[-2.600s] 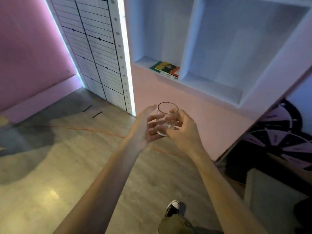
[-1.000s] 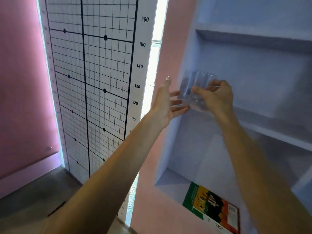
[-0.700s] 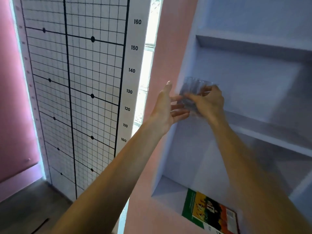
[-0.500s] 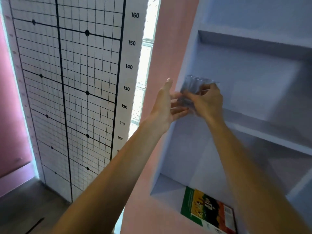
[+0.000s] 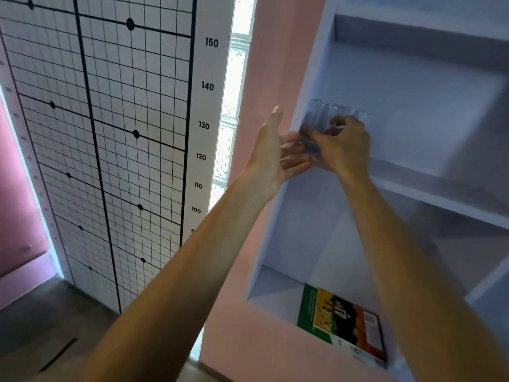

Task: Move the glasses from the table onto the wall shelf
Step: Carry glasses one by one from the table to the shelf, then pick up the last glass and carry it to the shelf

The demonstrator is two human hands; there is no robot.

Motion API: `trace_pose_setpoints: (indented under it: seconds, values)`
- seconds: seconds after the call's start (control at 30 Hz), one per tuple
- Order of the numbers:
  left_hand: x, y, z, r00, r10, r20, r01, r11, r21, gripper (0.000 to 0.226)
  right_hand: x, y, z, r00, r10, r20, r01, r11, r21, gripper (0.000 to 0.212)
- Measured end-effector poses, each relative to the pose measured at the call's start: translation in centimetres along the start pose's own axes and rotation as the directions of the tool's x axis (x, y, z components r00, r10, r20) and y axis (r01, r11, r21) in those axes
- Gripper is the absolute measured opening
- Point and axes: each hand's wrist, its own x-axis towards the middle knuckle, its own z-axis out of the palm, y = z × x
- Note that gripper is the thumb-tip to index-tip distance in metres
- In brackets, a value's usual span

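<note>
A clear drinking glass (image 5: 316, 119) is held up at the left end of the white wall shelf (image 5: 429, 194), just above the middle board. My right hand (image 5: 344, 144) grips the glass around its lower part. My left hand (image 5: 278, 153) is beside it on the left with the fingers spread, fingertips at the glass's base; whether they touch is unclear. The bottom of the glass is hidden behind my fingers, so I cannot tell whether it rests on the board.
A green and yellow book (image 5: 341, 318) lies flat in the compartment below. A white height chart with a black grid (image 5: 110, 133) covers the wall to the left, with a strip of glass blocks (image 5: 231, 111) beside it. Pink wall frames the shelf unit.
Both hands lifted the glass from waist height up to the middle shelf level. Over the last second they have stayed almost in place at the shelf's left end.
</note>
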Motion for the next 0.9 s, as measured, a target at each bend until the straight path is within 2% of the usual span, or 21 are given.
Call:
trace_pose_setpoints:
  seconds: [0.2,0.33,0.4,0.5,0.67,0.73,0.8,0.9]
  values:
    - [-0.3,-1.2,-1.4,0.999,-0.041,0.008,0.041,0.999,-0.006,0.063,-2.3,-0.3,-0.9,0.999,-0.021,-0.051,0.024,0.997,0.067,0.072]
    - [-0.5,-4.6,-3.9,0.988,-0.154,0.0,0.154,0.988,0.001,0.049,-7.8,1.3,-1.9,0.993,-0.082,-0.087,0.102,0.961,0.256,0.06]
    - [-0.5,-7.8,-4.6,0.975,-0.221,0.005,0.221,0.975,-0.012,0.049,-11.5,3.0,-2.1,0.992,-0.116,-0.044,0.124,0.949,0.291,0.054]
    - [-1.0,-14.0,-4.7,0.943,-0.331,0.035,0.33,0.943,0.033,0.052,-16.4,6.6,-2.2,0.996,-0.042,0.083,0.021,0.971,0.238,0.053]
    - [-3.9,-23.9,-3.9,0.848,-0.529,-0.033,0.528,0.839,0.129,0.045,-23.8,14.7,-4.1,0.932,0.251,0.26,-0.261,0.965,0.004,0.061]
    - [-5.9,-26.8,-3.0,0.825,-0.564,-0.04,0.561,0.808,0.18,0.037,-26.3,17.2,-6.3,0.882,0.375,0.285,-0.385,0.923,-0.022,0.059]
    - [-7.9,-29.1,-1.5,0.824,-0.567,-0.021,0.555,0.797,0.24,0.029,-28.7,19.1,-8.8,0.852,0.44,0.284,-0.447,0.893,-0.044,0.053]
    - [-11.4,-32.0,1.7,0.797,-0.603,0.018,0.565,0.757,0.329,0.031,-32.4,21.1,-13.3,0.806,0.54,0.244,-0.546,0.836,-0.046,0.047]
